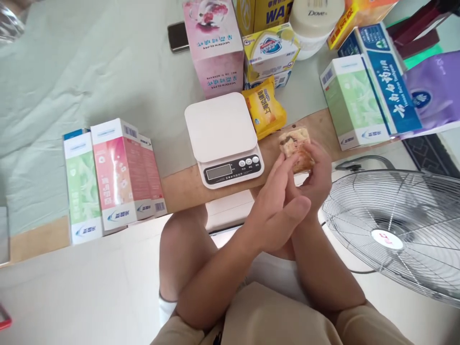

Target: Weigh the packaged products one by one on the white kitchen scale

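A flat, pale-brown biscuit-like snack in a clear wrapper (293, 140) is held just over the table's front edge, its exact kind unclear. My right hand (318, 175) curls round its right side, fingers and thumb closed on it. My left hand (275, 206) lies against its lower left side with fingers stretched out and the thumb standing apart; the fingertips touch the wrapper. Left of both hands is a white digital kitchen scale (223, 127) with nothing on its plate and a blank display. A yellow soap packet (266, 108) lies beside the scale, close behind the snack.
Pink and green toothpaste-like boxes (120, 177) stand at left. At the back are a pink box (215, 52), a Safeguard soap box (271, 48), a Dove tub (316, 24) and a phone-like dark object (178, 37). A blue toothpaste box (391, 81) and a fan (391, 230) are at right.
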`<state>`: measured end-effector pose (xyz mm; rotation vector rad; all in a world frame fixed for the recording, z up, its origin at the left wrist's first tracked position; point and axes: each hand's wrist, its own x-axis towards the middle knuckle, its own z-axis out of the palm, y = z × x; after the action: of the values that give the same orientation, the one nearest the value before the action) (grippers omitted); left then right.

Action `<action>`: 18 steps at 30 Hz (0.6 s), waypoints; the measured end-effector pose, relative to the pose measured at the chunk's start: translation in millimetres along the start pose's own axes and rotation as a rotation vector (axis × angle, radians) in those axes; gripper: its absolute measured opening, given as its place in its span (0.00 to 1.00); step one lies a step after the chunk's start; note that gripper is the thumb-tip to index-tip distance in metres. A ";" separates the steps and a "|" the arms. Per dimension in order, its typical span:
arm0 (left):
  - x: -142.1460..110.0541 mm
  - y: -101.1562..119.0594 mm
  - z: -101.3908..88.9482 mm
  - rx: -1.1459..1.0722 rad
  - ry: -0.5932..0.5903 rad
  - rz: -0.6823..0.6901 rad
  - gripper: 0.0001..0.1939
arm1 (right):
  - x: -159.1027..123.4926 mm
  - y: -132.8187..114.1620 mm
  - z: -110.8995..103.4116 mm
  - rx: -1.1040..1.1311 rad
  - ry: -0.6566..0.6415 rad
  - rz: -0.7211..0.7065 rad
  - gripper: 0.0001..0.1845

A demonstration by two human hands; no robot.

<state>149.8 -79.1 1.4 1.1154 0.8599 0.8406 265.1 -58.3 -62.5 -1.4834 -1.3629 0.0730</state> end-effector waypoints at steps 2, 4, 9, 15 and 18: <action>-5.3 3.5 -2.7 0.022 -0.011 0.091 0.39 | -2.0 -4.0 -2.5 0.069 0.024 -0.011 0.21; -10.9 8.7 -8.7 0.041 -0.021 0.195 0.38 | -2.6 -10.6 -4.0 0.142 0.036 -0.053 0.26; -23.3 18.7 -36.4 0.079 0.074 0.346 0.35 | 14.1 -43.6 8.8 0.145 0.002 -0.181 0.26; -30.9 14.4 -79.5 0.172 0.531 0.283 0.36 | 41.3 -66.1 53.2 0.013 -0.331 -0.211 0.24; -35.9 13.3 -96.0 0.145 0.606 0.252 0.37 | 39.1 -63.3 61.4 -0.038 -0.440 -0.204 0.26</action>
<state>46.9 -70.6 -0.7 1.1231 1.3118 1.3825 195.8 -4.6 -22.1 -1.3999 -1.8717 0.2560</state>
